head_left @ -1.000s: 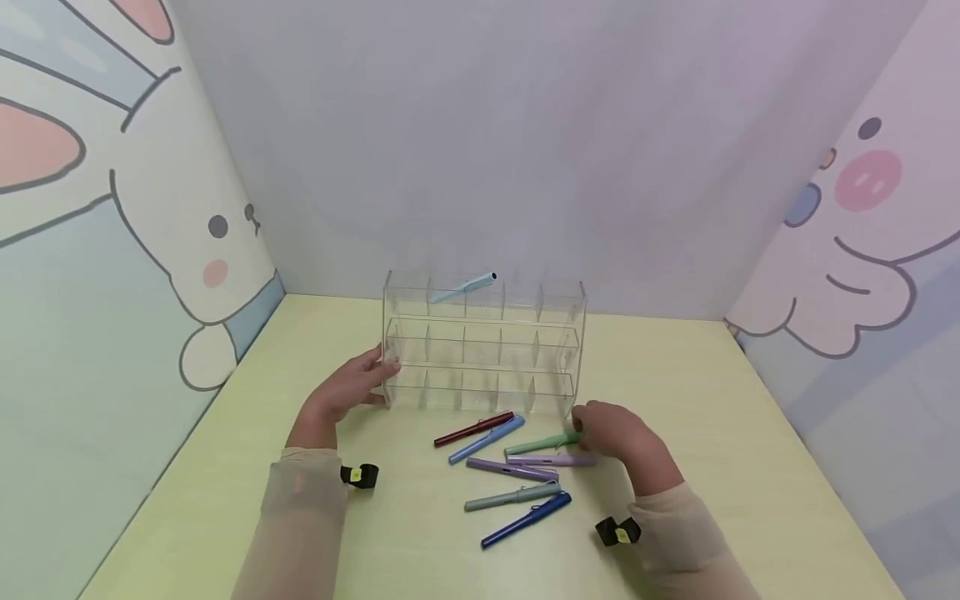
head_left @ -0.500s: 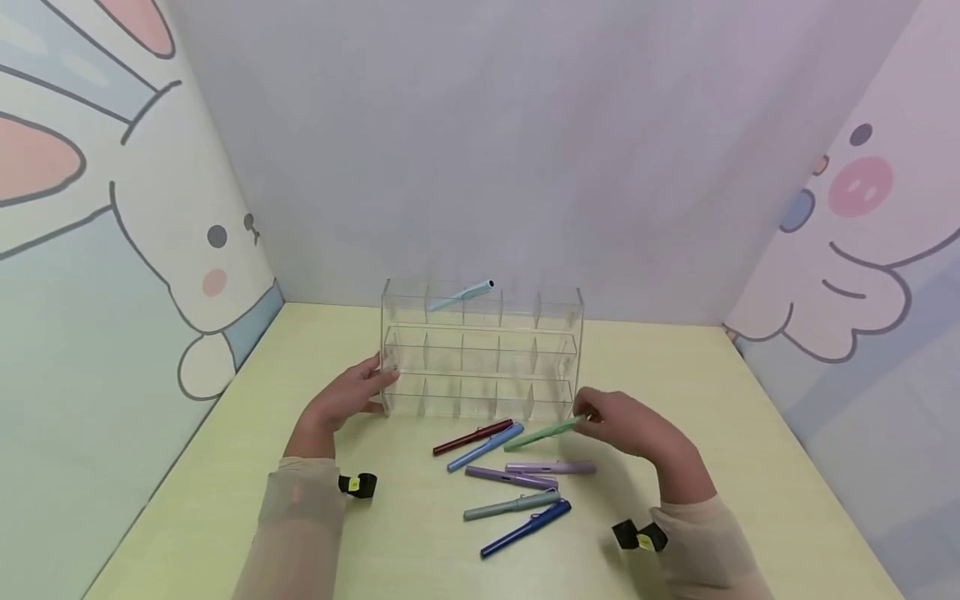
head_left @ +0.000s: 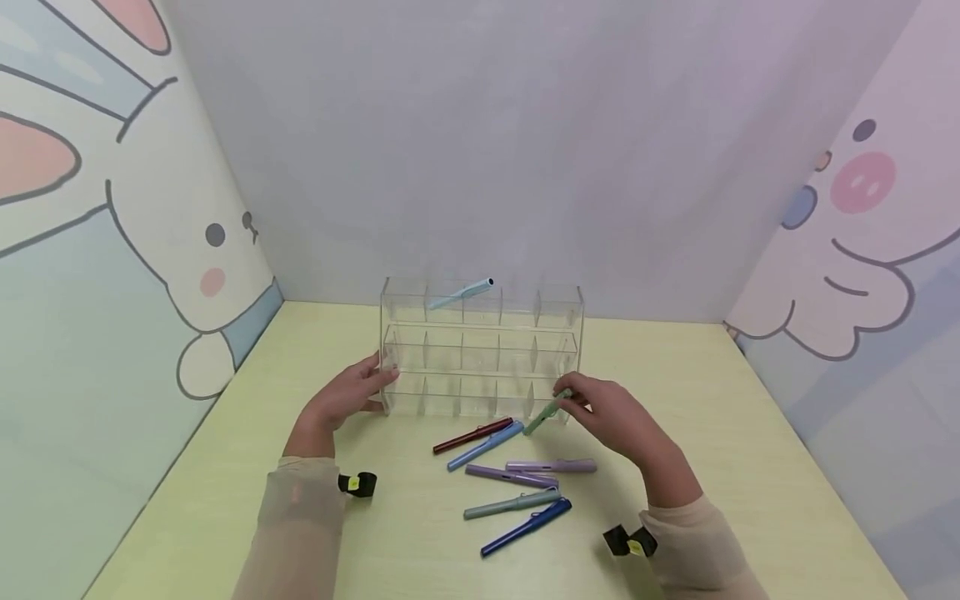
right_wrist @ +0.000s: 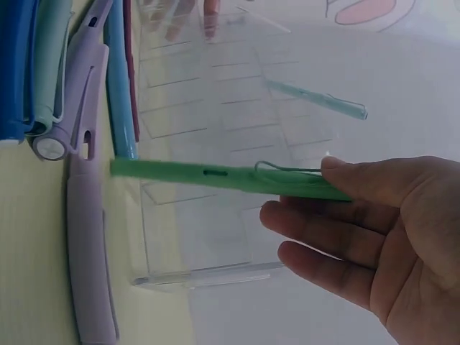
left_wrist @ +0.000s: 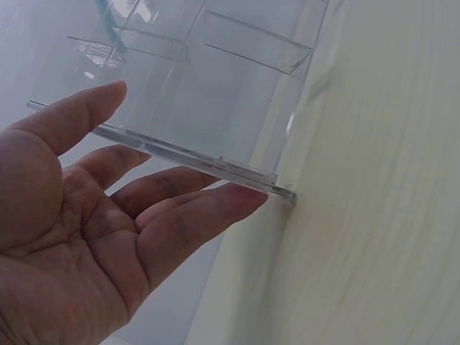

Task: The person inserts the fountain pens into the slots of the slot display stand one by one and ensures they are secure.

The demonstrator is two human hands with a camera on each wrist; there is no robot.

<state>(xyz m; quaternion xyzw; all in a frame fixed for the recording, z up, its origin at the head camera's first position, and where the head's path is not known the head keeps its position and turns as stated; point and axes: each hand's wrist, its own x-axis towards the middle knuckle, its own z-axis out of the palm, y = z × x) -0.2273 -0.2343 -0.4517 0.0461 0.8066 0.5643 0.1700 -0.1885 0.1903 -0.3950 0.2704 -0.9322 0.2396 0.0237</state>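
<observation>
A clear acrylic tiered rack (head_left: 480, 358) with several compartments stands at the back of the table. My left hand (head_left: 345, 396) holds its left side panel, thumb on one face and fingers on the other in the left wrist view. My right hand (head_left: 618, 417) pinches a green pen (right_wrist: 194, 174) by its clip end between thumb and fingers. This pen slants down to the left, raised in front of the rack's lower right corner. A light blue pen (head_left: 461, 293) leans in the top tier, left of centre.
On the table in front of the rack lie a dark red pen (head_left: 472, 436), a blue pen (head_left: 483, 446), two purple pens (head_left: 551, 467), a grey-green pen (head_left: 510, 504) and a dark blue pen (head_left: 525, 528). Cartoon-printed walls (head_left: 525, 150) enclose the table.
My right hand has lifted the green pen off the table and brought it up and left toward the rack, tilting it more steeply. My left hand stays on the rack.
</observation>
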